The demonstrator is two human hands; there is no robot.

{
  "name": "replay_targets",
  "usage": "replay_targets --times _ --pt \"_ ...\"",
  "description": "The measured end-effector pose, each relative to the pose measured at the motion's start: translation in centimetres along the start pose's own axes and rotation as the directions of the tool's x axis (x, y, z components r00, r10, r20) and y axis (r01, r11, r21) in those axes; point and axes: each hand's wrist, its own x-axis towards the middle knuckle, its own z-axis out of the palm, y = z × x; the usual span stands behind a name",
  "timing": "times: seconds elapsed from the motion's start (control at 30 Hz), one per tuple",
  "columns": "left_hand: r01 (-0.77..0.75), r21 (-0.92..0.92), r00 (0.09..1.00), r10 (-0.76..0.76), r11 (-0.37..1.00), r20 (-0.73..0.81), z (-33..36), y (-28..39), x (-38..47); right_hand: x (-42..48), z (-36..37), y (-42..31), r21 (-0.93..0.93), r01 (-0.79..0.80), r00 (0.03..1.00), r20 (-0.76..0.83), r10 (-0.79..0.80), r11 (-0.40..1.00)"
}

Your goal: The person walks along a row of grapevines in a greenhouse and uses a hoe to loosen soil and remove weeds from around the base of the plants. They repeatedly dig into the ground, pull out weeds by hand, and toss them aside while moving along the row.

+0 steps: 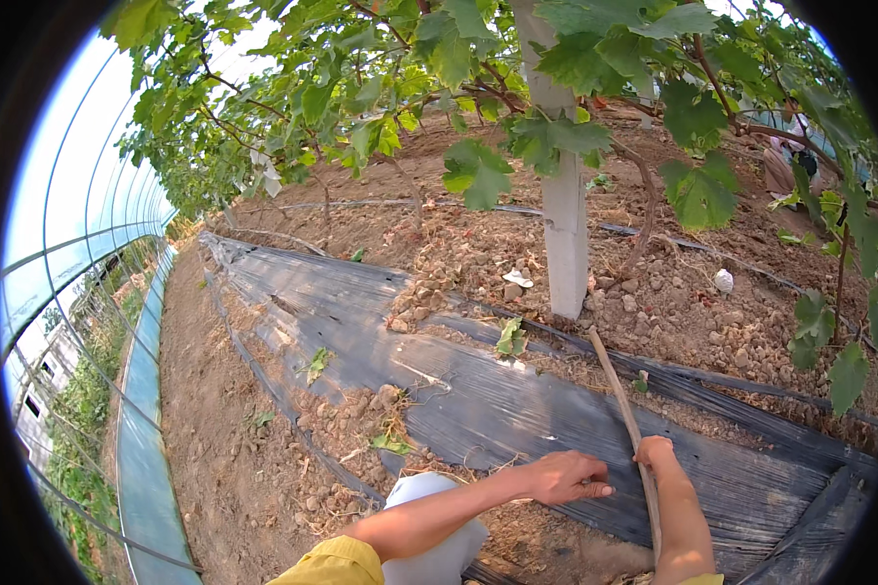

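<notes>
My right hand (654, 453) is closed around a long wooden stick (618, 387). The stick slants across a sheet of black plastic mulch film (497, 402), its far end close to the foot of a concrete post (565, 234). To the left of the stick, my left hand (567, 477) hovers over the film with nothing in it, its fingers loosely bent and apart. Soil clods (373, 409) and a wilted leaf (512, 338) lie on the film. Below my left forearm shows a knee in pale trousers (435, 541).
Grapevines (380, 95) with broad leaves hang overhead, and a vine trunk (645, 205) rises beside the post. A drip hose (724, 252) crosses the soil. At left runs the arched plastic greenhouse wall (143, 409). Another person (794, 157) is partly hidden by leaves at far right.
</notes>
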Motion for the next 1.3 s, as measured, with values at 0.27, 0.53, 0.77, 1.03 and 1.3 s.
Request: replay_targets --times 0.27,0.53,0.77,1.03,1.3 --pt "0.122 0.485 0.977 -0.018 0.866 -0.215 -16.6 -1.1 1.2 -0.7 0.1 0.0 0.148 -0.029 1.0 0.014 0.027 0.989" --pt "0.549 0.814 0.716 0.397 0.188 -0.575 -31.1 1.7 8.7 -1.9 -0.2 -0.5 0.093 -0.02 0.998 -0.061 0.026 0.995" --pt "0.563 0.782 0.727 0.29 0.269 -0.623 -32.7 0.6 12.4 -2.7 0.4 0.2 0.217 0.013 0.996 -0.09 0.007 0.976" --pt "0.596 0.246 0.255 0.11 0.765 -0.961 -35.5 -1.3 9.2 -2.5 0.0 0.4 0.206 0.029 0.996 -0.094 -0.01 0.978" --pt "0.543 0.013 0.179 -0.101 0.84 -0.979 -35.4 -0.1 7.3 -2.9 -0.5 1.3 0.333 0.065 0.998 -0.027 -0.059 0.941"
